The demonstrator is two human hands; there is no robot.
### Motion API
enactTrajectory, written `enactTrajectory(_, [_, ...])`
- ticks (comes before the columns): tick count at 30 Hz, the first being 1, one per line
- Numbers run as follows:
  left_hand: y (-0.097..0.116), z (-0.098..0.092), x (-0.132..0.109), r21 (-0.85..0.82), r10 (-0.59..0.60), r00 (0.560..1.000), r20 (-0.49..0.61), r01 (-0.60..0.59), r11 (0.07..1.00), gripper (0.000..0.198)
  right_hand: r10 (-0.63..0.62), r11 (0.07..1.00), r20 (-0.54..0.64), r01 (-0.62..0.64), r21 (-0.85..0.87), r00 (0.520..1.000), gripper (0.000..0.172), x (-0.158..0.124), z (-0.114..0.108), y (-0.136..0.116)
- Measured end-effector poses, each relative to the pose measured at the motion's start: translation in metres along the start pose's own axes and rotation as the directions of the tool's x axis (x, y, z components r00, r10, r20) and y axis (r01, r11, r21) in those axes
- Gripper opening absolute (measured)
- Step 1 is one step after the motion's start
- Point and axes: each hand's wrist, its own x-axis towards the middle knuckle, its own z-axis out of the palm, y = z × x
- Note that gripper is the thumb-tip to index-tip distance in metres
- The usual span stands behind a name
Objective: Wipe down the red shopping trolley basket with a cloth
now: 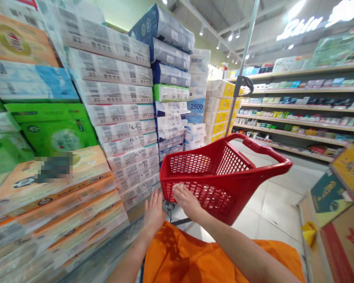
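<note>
Supermarket aisle, seen from head height: pale floor tiles (271, 204) are running between long shelves (301, 114) of small boxed goods on the right and tall stacks of wrapped paper goods on the left. Nearest on the left, orange-and-white packs (61, 196) are lying in layers below green packs (56, 129); beside them, a column of white packs with printed labels (120, 118) is rising almost to the ceiling, with blue packs (168, 43) and yellow packs (221, 106) standing farther down the aisle. Centre frame, a red plastic shopping basket (224, 177) with perforated walls is tilting toward the viewer on its trolley frame, and a grey pole handle (242, 67) is sloping up behind it; the visible interior is showing only red mesh, though its lowest part is hidden by the near wall. The right hand (187, 200) is lying on the near rim of the basket, fingers loosely curled over the edge. The left hand (153, 212) is hanging flat and spread, fingers wide, holding nothing, just beside the basket's left corner and near the bottom of the white packs. An orange garment (194, 255) is filling the lower foreground beneath both forearms. At the right edge, cardboard boxes (339, 220) with printed faces are standing on the floor.
</note>
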Motion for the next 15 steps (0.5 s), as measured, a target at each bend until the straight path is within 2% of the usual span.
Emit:
enactTrajectory(2, [0.010,0.001,0.002,-0.007,0.017,1.000,-0.008,-0.017,1.000,0.070,0.077,0.995,-0.066,-0.081,-0.059,0.995,0.033,-0.001,-0.017,0.015])
enactTrajectory(4, [0.021,0.002,0.003,-0.012,0.051,0.998,-0.021,-0.052,0.999,0.070,0.117,0.988,-0.094,-0.125,-0.093,0.989,0.034,-0.013,-0.026,0.024])
enactTrajectory(9, [0.044,0.006,0.004,-0.009,0.176,0.980,-0.094,-0.177,0.984,0.070,0.098,0.991,0.010,-0.096,-0.089,0.995,0.030,-0.054,-0.026,0.022])
enactTrajectory(15, [0.068,0.002,0.006,0.001,0.247,0.963,-0.111,-0.249,0.969,0.071,0.161,0.979,-0.087,-0.170,-0.115,0.983,0.034,-0.042,-0.050,0.040])
